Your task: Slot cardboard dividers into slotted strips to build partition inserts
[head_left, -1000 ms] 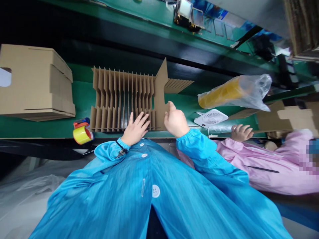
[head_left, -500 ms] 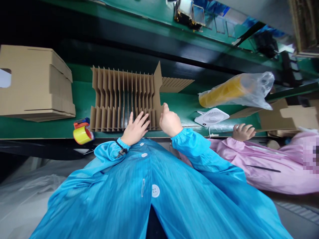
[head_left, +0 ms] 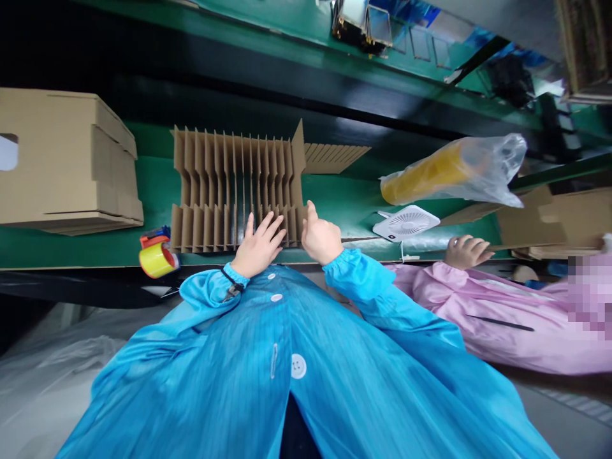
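Note:
A cardboard divider grid (head_left: pixel 232 169) with many upright slats stands on the green bench in front of me. My left hand (head_left: pixel 259 245) lies over its front edge near the right side, fingers spread and holding nothing. At the grid's right end, my right hand (head_left: pixel 322 240) is against the tall cardboard end panel (head_left: pixel 297 166). Its index finger points forward along the panel and the other fingers are curled in. Where those curled fingers meet the panel is partly hidden. Behind the end panel leans a slotted cardboard sheet (head_left: pixel 337 157).
Stacked cardboard boxes (head_left: pixel 48 153) stand at left, with a yellow tape roll (head_left: pixel 157 259) nearby. To the right are a white fan (head_left: pixel 406 223) and a plastic-wrapped yellow roll (head_left: pixel 430 172). A co-worker's hand (head_left: pixel 466 252) in a pink sleeve rests close by. A shelf (head_left: pixel 268 38) runs above.
My right hand and the end panel have shifted slightly left, and the divider grid has moved a little left too. My left hand stays nearly in place, fingers spread.

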A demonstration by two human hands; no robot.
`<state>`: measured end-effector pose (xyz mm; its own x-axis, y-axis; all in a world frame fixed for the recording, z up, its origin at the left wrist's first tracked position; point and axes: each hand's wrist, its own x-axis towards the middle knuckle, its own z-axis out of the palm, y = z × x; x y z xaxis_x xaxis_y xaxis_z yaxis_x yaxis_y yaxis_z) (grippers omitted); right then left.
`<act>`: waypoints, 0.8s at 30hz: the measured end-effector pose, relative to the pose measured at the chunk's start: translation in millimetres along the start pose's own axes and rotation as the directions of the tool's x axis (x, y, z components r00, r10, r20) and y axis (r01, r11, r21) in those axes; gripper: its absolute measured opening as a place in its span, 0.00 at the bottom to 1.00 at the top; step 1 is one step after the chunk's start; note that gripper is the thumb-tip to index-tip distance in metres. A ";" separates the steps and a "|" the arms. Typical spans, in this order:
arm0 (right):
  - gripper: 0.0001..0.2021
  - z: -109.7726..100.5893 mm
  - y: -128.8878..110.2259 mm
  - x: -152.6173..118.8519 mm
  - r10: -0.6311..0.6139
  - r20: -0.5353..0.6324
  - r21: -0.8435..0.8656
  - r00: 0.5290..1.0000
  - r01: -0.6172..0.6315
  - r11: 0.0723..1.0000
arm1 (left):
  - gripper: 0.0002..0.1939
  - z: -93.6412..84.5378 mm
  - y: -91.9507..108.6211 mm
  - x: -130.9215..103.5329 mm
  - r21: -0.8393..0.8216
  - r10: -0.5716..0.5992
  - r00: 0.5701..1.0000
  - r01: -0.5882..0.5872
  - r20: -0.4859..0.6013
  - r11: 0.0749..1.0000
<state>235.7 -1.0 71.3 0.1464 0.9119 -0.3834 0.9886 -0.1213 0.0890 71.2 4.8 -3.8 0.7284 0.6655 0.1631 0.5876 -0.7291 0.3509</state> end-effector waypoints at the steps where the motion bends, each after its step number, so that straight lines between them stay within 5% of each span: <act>1: 0.30 -0.3 0.5 -0.1 0.002 0.007 -0.002 1.000 -0.002 1.000 | 0.20 -0.1 -0.1 0.2 -0.001 0.000 1.000 0.000 0.000 1.000; 13: 0.29 -16.5 2.6 2.8 0.075 -0.052 0.128 0.996 -0.068 0.989 | 0.19 -0.1 1.1 -1.3 0.026 0.004 1.000 -0.004 -0.003 1.000; 19: 0.29 -46.2 -1.0 64.5 0.125 -0.241 0.257 0.962 -0.061 0.964 | 0.19 1.8 0.7 -4.2 0.059 0.017 1.000 -0.016 -0.005 0.998; 24: 0.19 -50.9 0.8 103.6 0.102 -0.244 0.261 0.964 -0.036 0.965 | 0.18 0.0 0.3 -5.8 0.068 0.012 1.000 -0.013 0.004 0.998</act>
<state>249.9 113.4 78.4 0.2340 0.9626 -0.1365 0.9573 -0.2526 -0.1405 67.1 0.8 -4.6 0.7370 0.6558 0.1636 0.6010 -0.7466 0.2855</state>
